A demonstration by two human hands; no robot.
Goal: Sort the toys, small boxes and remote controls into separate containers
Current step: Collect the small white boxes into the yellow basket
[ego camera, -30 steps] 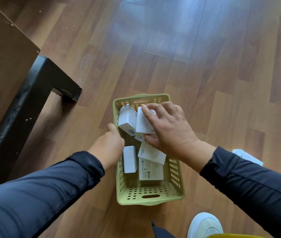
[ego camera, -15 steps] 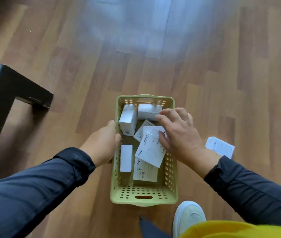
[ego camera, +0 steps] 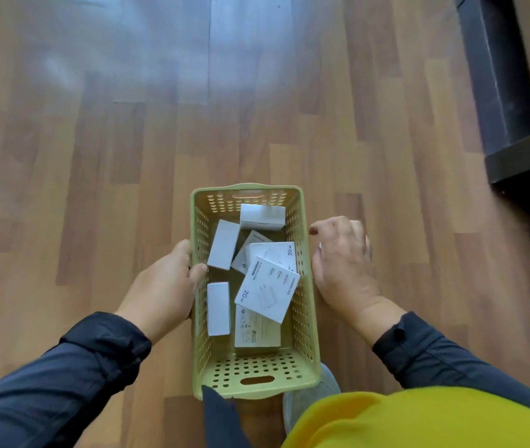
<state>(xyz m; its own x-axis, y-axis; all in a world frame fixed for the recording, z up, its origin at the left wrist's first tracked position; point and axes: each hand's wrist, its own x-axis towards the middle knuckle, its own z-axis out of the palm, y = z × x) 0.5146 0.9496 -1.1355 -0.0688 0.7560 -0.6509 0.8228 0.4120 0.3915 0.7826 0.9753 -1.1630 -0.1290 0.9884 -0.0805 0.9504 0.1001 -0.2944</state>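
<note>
Head view: green perforated basket [ego camera: 305,318] on wood floor [ego camera: 95,189], centre frame. Inside: several small white boxes [ego camera: 223,244], loosely piled, a flat one marked "20W" [ego camera: 266,289] on top, tilted. Left hand [ego camera: 163,289] grips the basket's left wall, thumb hooked over the rim. Right hand [ego camera: 342,266] just beside the right wall, fingers loosely curled, holding nothing. Dark furniture frame [ego camera: 499,92] top right. Grey shoe [ego camera: 328,386] under the basket's near corner.

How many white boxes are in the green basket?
7 show in the green basket: one at the far end, one tilted, one half-buried, two marked 20W, one flat, one by the left wall. More may hide underneath.
</note>
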